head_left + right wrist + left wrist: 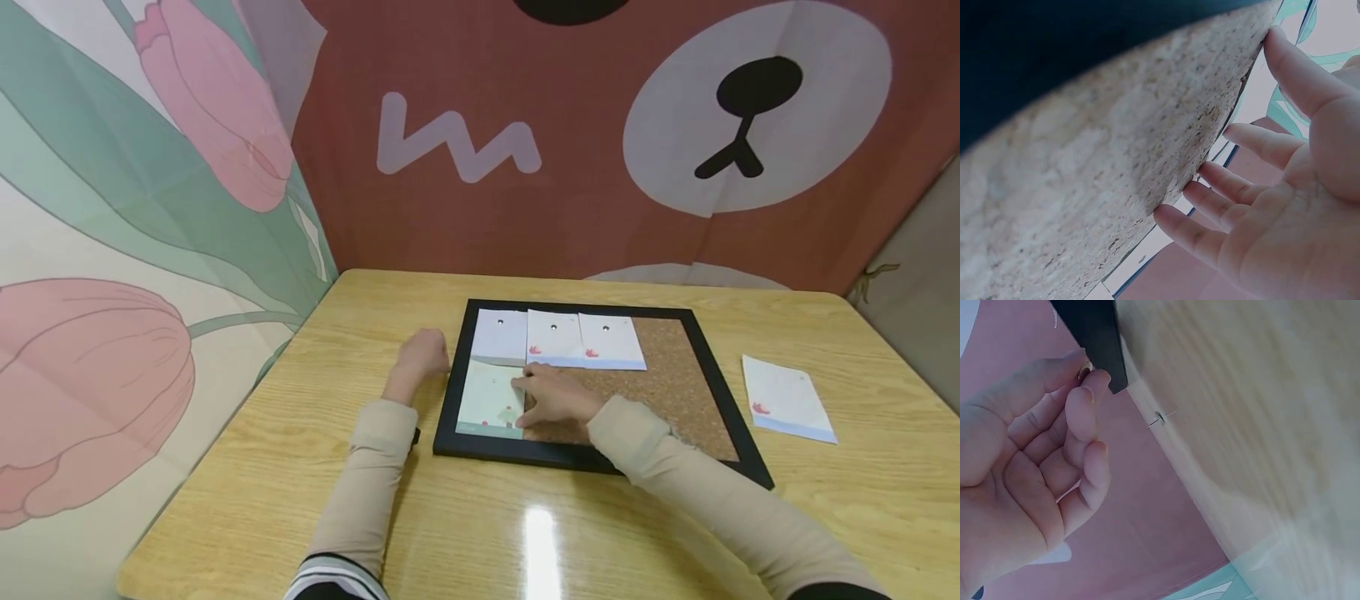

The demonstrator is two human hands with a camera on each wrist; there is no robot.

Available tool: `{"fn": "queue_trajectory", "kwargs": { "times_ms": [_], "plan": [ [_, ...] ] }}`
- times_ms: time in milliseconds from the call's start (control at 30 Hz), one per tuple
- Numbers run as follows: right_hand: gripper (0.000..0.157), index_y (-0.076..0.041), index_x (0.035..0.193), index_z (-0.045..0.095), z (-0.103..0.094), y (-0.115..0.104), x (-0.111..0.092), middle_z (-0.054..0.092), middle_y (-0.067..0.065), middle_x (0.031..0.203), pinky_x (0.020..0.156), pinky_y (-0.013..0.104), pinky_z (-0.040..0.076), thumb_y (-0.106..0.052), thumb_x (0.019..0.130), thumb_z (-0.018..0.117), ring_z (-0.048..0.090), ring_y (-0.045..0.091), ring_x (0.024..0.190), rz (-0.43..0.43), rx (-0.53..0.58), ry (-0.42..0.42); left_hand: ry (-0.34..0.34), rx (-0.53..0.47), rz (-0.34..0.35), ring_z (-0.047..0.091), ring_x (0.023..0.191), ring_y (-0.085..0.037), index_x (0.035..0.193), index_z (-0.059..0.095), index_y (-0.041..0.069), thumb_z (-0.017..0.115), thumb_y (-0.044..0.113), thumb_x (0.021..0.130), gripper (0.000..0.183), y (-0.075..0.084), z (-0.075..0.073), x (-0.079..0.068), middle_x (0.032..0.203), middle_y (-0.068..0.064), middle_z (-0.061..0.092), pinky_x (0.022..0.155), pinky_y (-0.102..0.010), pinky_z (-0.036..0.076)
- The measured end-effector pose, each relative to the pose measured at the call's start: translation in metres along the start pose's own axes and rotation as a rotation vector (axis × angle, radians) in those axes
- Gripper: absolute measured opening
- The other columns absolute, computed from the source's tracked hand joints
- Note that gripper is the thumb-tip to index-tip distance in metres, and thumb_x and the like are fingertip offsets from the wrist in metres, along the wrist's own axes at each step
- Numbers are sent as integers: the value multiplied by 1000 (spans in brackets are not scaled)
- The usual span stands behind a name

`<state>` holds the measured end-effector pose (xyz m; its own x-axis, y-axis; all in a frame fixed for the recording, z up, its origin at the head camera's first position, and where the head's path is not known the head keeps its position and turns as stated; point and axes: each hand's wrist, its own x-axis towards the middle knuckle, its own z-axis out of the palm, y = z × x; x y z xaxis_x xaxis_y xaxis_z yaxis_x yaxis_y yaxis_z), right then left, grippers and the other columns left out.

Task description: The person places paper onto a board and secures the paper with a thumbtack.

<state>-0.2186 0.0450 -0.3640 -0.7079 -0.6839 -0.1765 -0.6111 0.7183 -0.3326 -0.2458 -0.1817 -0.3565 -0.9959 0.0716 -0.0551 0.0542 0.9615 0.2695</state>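
A cork board (678, 400) with a black frame lies flat on the table. Along its top left sit three notes: a lavender note (498, 333) and two white notes (553, 336), (611, 340), each with a small round tack near its top. Below the lavender one lies a pale green note (487, 396). My right hand (558, 393) rests with spread fingers on the green note's right edge and the cork; its fingertips (1169, 215) touch the surface. Beside the frame's left side, my left hand (423, 354) pinches a small thumbtack (1085, 374) between thumb and forefinger, mostly hidden.
Right of the board lies a loose white note (787, 400) with a blue lower edge. Another small thumbtack (1160, 417) lies on the wooden table (480, 533) near my left hand. A printed cloth (465, 225) hangs behind the table.
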Motion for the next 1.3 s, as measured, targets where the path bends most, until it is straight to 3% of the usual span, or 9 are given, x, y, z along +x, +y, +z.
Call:
{"fn": "queue_trajectory", "kwargs": {
  "times_ms": [200,333,567,733,900,1133,1300],
  "plan": [
    [63,-4,127,49,2,1,1,41,17,126,87,42,37,-34,75,71,41,27,109,3,-5,3,28,-27,35,31,42,-10,42,39,11,66,-4,70,41,2,-1,1,42,3,35,41,-21,31],
    [64,-3,128,48,1,2,0,40,18,127,89,43,36,-33,76,71,40,28,111,0,0,2,34,-44,45,36,45,-11,47,48,8,68,-3,72,34,9,-4,1,48,1,43,43,-21,34],
    [63,-2,127,48,0,1,-1,41,19,126,88,43,37,-32,77,70,41,29,110,-18,-1,3,-3,-70,53,33,40,-9,50,54,2,66,5,80,32,21,-7,3,43,1,38,39,-20,28],
    [59,-3,124,51,0,1,-1,43,19,123,85,43,38,-32,77,70,44,28,105,-38,-22,16,-17,-16,80,43,46,-11,64,66,2,67,8,80,17,28,-8,4,54,-1,52,42,-21,35],
    [60,-3,125,50,0,1,0,44,17,120,82,39,39,-32,77,70,44,24,100,-19,-10,11,-65,-13,129,50,54,-13,68,66,6,69,11,78,11,36,-7,7,63,-2,57,47,-21,40],
    [64,-2,127,48,0,0,0,43,16,122,86,40,38,-33,76,70,42,25,104,7,0,-6,-182,-87,205,49,50,-12,68,65,4,64,5,81,13,49,-2,12,60,-2,57,46,-21,40],
    [65,-3,129,47,0,0,1,41,16,126,88,41,36,-34,76,70,41,26,109,31,8,-11,-256,-59,221,46,53,-12,66,63,5,64,5,82,15,57,1,17,61,-3,54,48,-21,37]
  ]
}}
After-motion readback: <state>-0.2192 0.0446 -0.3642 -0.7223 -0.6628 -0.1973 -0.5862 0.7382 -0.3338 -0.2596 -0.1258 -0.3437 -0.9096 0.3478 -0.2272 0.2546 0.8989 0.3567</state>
